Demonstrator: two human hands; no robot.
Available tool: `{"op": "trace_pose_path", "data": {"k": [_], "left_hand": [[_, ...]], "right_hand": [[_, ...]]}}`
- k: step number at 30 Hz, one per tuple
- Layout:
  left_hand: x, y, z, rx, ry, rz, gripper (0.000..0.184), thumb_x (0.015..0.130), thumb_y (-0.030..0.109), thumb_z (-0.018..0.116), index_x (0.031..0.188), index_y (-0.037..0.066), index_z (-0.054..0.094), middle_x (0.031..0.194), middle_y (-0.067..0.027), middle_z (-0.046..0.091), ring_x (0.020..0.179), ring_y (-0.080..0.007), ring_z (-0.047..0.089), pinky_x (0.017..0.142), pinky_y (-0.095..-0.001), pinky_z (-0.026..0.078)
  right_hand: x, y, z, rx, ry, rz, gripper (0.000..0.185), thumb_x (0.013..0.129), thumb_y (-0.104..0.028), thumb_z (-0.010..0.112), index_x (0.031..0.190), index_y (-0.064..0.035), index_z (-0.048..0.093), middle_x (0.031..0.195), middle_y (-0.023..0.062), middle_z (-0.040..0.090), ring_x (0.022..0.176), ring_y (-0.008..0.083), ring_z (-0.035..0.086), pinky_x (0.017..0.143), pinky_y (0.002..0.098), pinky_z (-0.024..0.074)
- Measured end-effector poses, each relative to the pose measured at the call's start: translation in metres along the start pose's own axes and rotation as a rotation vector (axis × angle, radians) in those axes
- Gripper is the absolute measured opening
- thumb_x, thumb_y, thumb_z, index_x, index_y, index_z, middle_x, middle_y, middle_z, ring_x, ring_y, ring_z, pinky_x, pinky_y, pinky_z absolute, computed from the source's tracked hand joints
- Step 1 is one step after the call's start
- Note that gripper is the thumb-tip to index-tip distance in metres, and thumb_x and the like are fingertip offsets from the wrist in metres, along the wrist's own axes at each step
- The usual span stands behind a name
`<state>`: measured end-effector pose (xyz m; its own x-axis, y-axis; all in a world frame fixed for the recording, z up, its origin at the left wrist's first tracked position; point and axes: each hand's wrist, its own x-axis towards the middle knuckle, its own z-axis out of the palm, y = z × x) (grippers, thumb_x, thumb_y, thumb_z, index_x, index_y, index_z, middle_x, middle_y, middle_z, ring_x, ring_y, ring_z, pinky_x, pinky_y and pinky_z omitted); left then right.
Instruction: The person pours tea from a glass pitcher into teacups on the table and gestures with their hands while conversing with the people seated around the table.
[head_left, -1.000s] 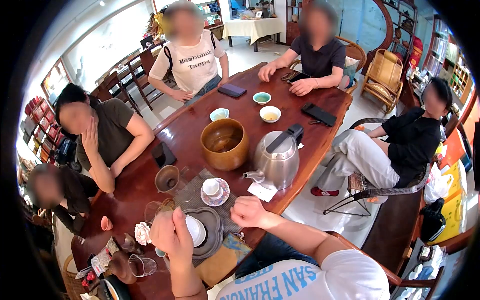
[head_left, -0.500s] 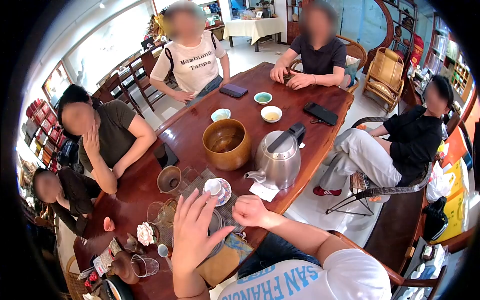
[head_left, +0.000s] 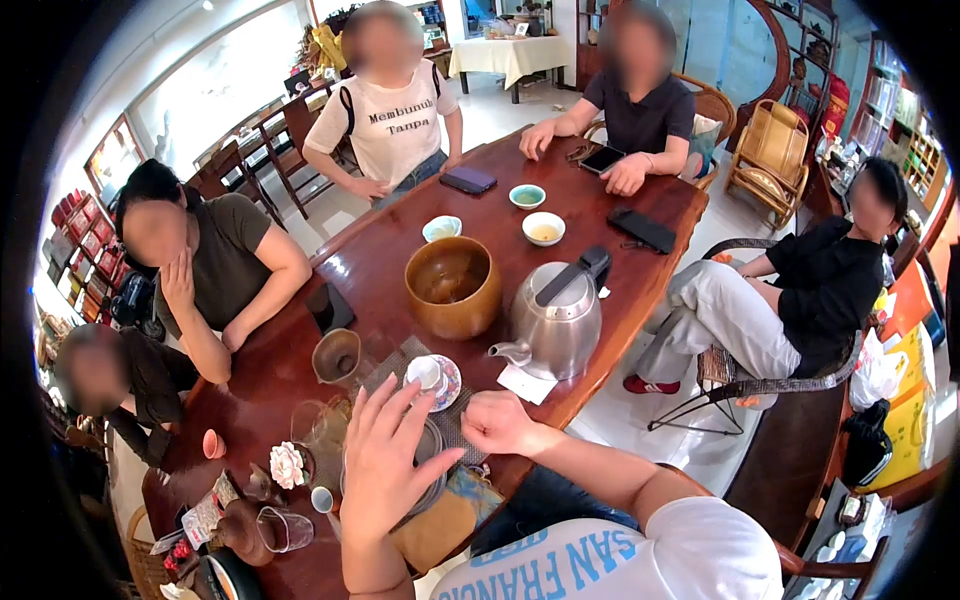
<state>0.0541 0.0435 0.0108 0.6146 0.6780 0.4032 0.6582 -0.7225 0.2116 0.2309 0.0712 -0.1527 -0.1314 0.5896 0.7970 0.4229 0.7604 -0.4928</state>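
Observation:
My left hand [head_left: 388, 462] is raised over the near part of the table, open with its fingers spread and nothing in it. Behind its fingers is a round grey tray [head_left: 432, 470], partly hidden. My right hand [head_left: 500, 424] is closed in a loose fist by the table's near edge, and nothing shows in it. Just beyond my hands, a white lidded cup [head_left: 425, 373] sits on a patterned saucer [head_left: 449, 385]. A steel kettle [head_left: 558, 325] stands past my right fist, its spout pointing left. Beside it is a brown bowl [head_left: 453, 290].
A brown strainer-like cup [head_left: 337, 356], white flower [head_left: 287, 465], clay teapot [head_left: 243, 532] and glass cup [head_left: 287, 529] stand on the left of the wooden table [head_left: 600, 215]. Small bowls [head_left: 543, 229] and phones [head_left: 641, 231] lie farther off. Several people sit or stand around.
The person at the far end has moved their hands apart, and a phone now shows between them. The person at lower left has shifted their head slightly. My hands stay nearly still.

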Motion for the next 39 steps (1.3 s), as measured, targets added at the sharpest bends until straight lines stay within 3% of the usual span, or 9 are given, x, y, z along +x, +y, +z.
{"op": "trace_pose_path", "data": {"k": [4, 10, 11, 14, 17, 20, 30, 33, 39], "left_hand": [[-0.003, 0.002, -0.007, 0.03, 0.157, 0.035, 0.071, 0.068, 0.043, 0.075, 0.122, 0.003, 0.053, 0.126, -0.0141, 0.053, 0.123, -0.0367, 0.044, 0.106, -0.0568, 0.025], [-0.017, 0.0, -0.008, 0.05, 0.464, 0.126, 0.095, 0.072, 0.064, 0.065, 0.139, 0.005, 0.032, 0.136, -0.016, 0.044, 0.128, -0.0416, 0.037, 0.107, -0.0634, 0.01], [-0.015, 0.0, -0.006, 0.025, 0.346, 0.114, 0.079, 0.071, 0.058, 0.068, 0.123, 0.006, 0.039, 0.118, -0.0137, 0.047, 0.11, -0.0373, 0.042, 0.093, -0.0565, 0.019], [-0.006, 0.002, -0.005, -0.038, 0.002, 0.086, 0.037, 0.069, 0.039, 0.077, 0.076, 0.007, 0.059, 0.063, -0.0069, 0.054, 0.057, -0.0243, 0.057, 0.052, -0.0358, 0.044], [-0.007, 0.006, 0.0, -0.096, 0.327, 0.368, 0.042, 0.063, 0.021, 0.081, 0.05, 0.011, 0.042, 0.044, -0.0018, 0.031, 0.035, -0.0204, 0.034, 0.036, -0.0325, 0.023], [-0.012, 0.011, -0.003, -0.114, 0.341, 0.377, 0.042, 0.058, 0.017, 0.083, 0.048, 0.013, 0.042, 0.045, -0.0017, 0.033, 0.036, -0.0192, 0.036, 0.037, -0.0319, 0.025], [-0.013, 0.005, -0.005, -0.034, 0.381, 0.382, 0.035, 0.059, 0.017, 0.083, 0.057, 0.01, 0.049, 0.049, -0.0017, 0.039, 0.039, -0.0198, 0.039, 0.037, -0.0323, 0.026], [-0.012, 0.001, -0.011, 0.055, 0.355, 0.188, 0.037, 0.067, 0.034, 0.079, 0.084, 0.006, 0.061, 0.071, -0.0072, 0.056, 0.063, -0.0248, 0.057, 0.054, -0.0355, 0.044], [-0.009, -0.003, -0.02, 0.177, 0.37, 0.1, 0.107, 0.06, 0.081, 0.056, 0.13, 0.001, 0.044, 0.131, -0.0188, 0.046, 0.124, -0.0428, 0.04, 0.103, -0.0612, 0.024]], "right_hand": [[0.008, -0.018, -0.017, -0.02, 0.039, -0.061, 0.022, 0.067, -0.005, 0.066, 0.061, -0.0061, 0.044, 0.059, 0.0084, 0.046, 0.051, 0.0267, 0.048, 0.044, 0.0369, 0.0373], [0.043, -0.071, -0.095, -0.062, 0.59, -0.451, 0.009, 0.076, -0.009, 0.062, 0.075, -0.0036, 0.055, 0.084, 0.0119, 0.06, 0.068, 0.0265, 0.057, 0.063, 0.0348, 0.0518], [0.053, -0.067, -0.096, -0.1, 0.707, -0.378, 0.008, 0.077, -0.008, 0.061, 0.075, -0.0029, 0.055, 0.079, 0.0118, 0.06, 0.065, 0.0257, 0.057, 0.061, 0.035, 0.0502], [0.047, -0.049, -0.076, 0.069, 0.273, -0.148, 0.005, 0.077, -0.005, 0.06, 0.075, -0.0029, 0.055, 0.067, 0.0103, 0.054, 0.058, 0.0233, 0.053, 0.055, 0.0335, 0.0455], [0.013, -0.028, -0.039, 0.1, 0.052, -0.082, 0.014, 0.078, -0.006, 0.06, 0.067, -0.0038, 0.051, 0.058, 0.0096, 0.048, 0.048, 0.0256, 0.05, 0.045, 0.0349, 0.0397], [-0.006, -0.014, -0.017, -0.014, -0.118, 0.126, 0.025, 0.079, -0.013, 0.061, 0.061, -0.0062, 0.045, 0.057, 0.0099, 0.049, 0.05, 0.0292, 0.053, 0.044, 0.0386, 0.0403], [-0.008, -0.017, -0.015, -0.028, -0.121, 0.016, 0.013, 0.076, -0.015, 0.065, 0.073, -0.0063, 0.056, 0.069, 0.0091, 0.055, 0.062, 0.0276, 0.057, 0.052, 0.037, 0.0452], [0.019, -0.04, -0.031, -0.035, 0.012, -0.088, 0.024, 0.071, -0.014, 0.069, 0.092, -0.0045, 0.063, 0.094, 0.0113, 0.062, 0.082, 0.0289, 0.059, 0.074, 0.0366, 0.0503], [0.063, -0.086, -0.088, -0.186, 0.26, -0.302, 0.029, 0.069, -0.015, 0.069, 0.096, -0.0044, 0.063, 0.11, 0.013, 0.061, 0.102, 0.0331, 0.053, 0.1, 0.0489, 0.0342]]}}
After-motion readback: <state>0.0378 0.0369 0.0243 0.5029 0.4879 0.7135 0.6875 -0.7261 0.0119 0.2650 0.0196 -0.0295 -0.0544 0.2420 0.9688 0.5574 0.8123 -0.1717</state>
